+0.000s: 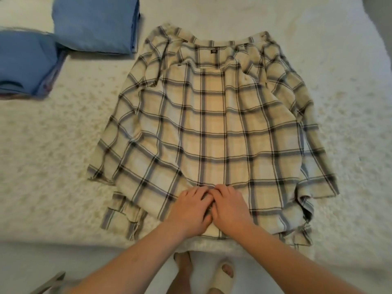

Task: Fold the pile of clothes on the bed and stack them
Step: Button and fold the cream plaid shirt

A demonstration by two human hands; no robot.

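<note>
Shirt: a cream plaid shirt [207, 132] lies spread on the white bed [53, 155], collar at the far end, hem at the near edge.
Long axis: runs collar to hem, straight away from the person.
Left hand: the left hand [191, 211] rests on the fabric just above the hem, at the centre line; fingers curled, apparently pinching cloth.
Right hand: the right hand [230, 209] touches the left, fingers likewise bent into the cloth.
Nearer hand: neither; both sit on the midline, the shirt stretching ahead of the fingertips.
Sleeves: splayed to either side, still unfolded.
Stacks: two folded blue piles [95, 22] lie far left, well apart from the shirt.
</note>
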